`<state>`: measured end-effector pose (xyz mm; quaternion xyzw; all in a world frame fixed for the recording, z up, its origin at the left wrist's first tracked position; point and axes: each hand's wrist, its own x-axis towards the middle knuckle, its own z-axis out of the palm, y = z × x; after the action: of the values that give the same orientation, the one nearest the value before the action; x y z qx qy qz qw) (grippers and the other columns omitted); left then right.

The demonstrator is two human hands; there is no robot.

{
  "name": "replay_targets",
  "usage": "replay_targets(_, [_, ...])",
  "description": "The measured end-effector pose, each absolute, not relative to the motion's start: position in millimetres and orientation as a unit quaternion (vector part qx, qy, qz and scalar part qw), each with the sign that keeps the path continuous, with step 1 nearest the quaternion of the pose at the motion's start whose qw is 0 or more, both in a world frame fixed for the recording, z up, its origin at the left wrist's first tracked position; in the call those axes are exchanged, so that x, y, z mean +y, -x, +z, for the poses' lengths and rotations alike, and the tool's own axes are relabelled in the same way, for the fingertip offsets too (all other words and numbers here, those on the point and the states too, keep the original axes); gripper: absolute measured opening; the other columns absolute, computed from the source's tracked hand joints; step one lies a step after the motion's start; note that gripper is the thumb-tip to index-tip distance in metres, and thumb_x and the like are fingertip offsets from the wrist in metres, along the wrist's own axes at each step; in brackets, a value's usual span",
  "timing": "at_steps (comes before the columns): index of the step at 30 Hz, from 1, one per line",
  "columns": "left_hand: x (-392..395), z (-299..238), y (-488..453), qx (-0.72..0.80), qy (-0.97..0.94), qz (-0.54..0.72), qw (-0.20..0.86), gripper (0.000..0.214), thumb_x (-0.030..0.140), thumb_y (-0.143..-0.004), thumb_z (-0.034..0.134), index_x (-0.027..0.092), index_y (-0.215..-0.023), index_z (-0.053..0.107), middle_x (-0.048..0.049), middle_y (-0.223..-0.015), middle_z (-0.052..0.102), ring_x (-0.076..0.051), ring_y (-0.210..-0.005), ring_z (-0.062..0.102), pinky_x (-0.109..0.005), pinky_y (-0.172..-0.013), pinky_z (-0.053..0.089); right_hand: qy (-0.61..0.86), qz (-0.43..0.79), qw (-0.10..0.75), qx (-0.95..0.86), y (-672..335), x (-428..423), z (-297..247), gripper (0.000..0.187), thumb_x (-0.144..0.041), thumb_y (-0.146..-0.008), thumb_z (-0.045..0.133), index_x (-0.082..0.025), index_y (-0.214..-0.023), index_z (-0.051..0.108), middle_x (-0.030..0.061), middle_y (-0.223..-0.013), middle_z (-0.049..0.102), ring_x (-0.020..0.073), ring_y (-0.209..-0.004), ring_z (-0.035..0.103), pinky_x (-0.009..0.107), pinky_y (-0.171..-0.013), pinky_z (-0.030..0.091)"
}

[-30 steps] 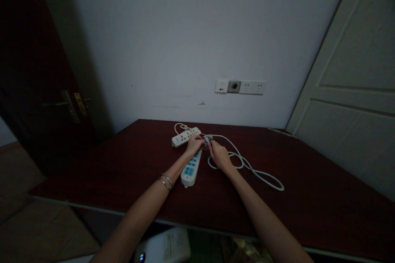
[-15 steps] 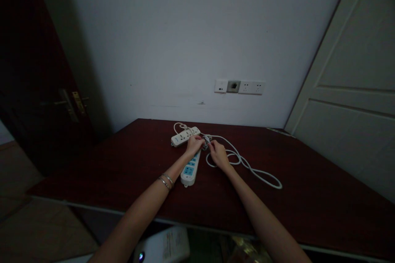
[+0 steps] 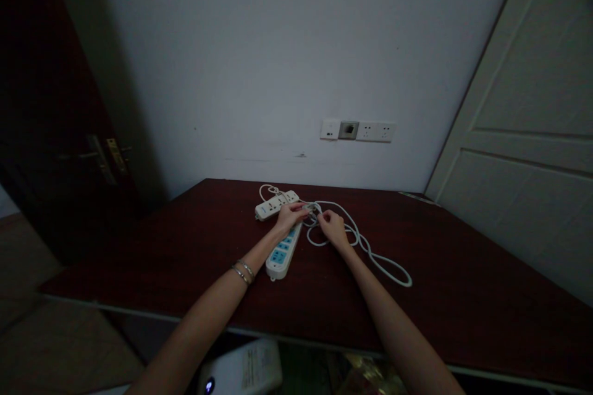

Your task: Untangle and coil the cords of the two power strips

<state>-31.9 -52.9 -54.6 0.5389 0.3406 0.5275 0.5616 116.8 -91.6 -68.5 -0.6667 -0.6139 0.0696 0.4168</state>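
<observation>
My left hand (image 3: 291, 216) is closed on the bunched white power cord (image 3: 313, 206), just above the far end of a power strip with blue sockets (image 3: 280, 257). Close by on the right, my right hand (image 3: 332, 226) pinches part of the same cord, its fingertips pressed together. Loops of the cord spread over the table to the right of my right hand. A second, all-white power strip (image 3: 269, 207) lies behind my left hand, with a thin cord curled at its back. Which strip each strand belongs to cannot be made out in the tangle.
The dark red tabletop (image 3: 185, 247) reaches back to a pale wall with a row of sockets (image 3: 365, 131). A dark door (image 3: 55, 111) stands at left, a white panelled door (image 3: 528, 136) at right. Below the front edge is a white appliance (image 3: 250, 367).
My right hand has shifted slightly right, away from my left, and the cord between them has opened into loops. The near end of the blue-socket strip has swung a little left.
</observation>
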Motion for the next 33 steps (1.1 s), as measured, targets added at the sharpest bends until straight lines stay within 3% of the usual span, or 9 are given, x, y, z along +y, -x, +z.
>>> replay_targets(8, [-46.4,-39.6,45.0,0.337,-0.555,0.61,0.453,0.026,0.021,-0.06,0.075,0.013,-0.082,0.065,-0.0026,-0.08,0.064,-0.013,-0.071,0.061,-0.022,-0.065,0.05,0.749,0.053,0.347,-0.563,-119.0,-100.7,-62.8,0.036,-0.043,-0.08,0.044,-0.015,-0.079,0.067,0.0133,-0.078,0.067,0.0247,-0.077,0.062,0.03,-0.064,0.042])
replay_targets(15, [-37.4,22.4,72.8,0.307,-0.564,0.648,0.409,0.028,0.031,-0.072,0.067,0.015,-0.092,0.056,-0.0027,-0.082,0.062,-0.013,-0.068,0.064,-0.024,-0.06,0.053,0.76,0.027,0.328,-0.56,-120.2,-104.7,-58.2,0.039,-0.044,-0.079,0.048,-0.012,-0.089,0.068,0.0194,-0.103,0.06,0.0295,-0.099,0.056,0.036,-0.081,0.041])
replay_targets(25, [-45.2,156.8,114.4,0.237,-0.588,0.71,0.306,0.022,0.038,-0.08,0.058,0.019,-0.084,0.049,0.0023,-0.07,0.059,-0.011,-0.057,0.062,-0.028,-0.057,0.054,0.766,0.104,0.356,-0.525,-136.4,-97.7,-63.9,0.042,-0.043,-0.082,0.039,-0.017,-0.102,0.067,0.0142,-0.094,0.067,0.024,-0.085,0.064,0.029,-0.067,0.044])
replay_targets(33, [-47.5,201.6,138.8,0.258,-0.599,0.714,0.254,0.01,0.024,-0.088,0.051,0.016,-0.081,0.05,0.0015,-0.071,0.059,-0.01,-0.054,0.059,-0.035,-0.062,0.054,0.762,0.14,0.366,-0.516,-138.5,-95.6,-59.6,0.04,-0.042,-0.078,0.044,-0.019,-0.097,0.07,0.0135,-0.091,0.069,0.0247,-0.083,0.065,0.03,-0.064,0.045])
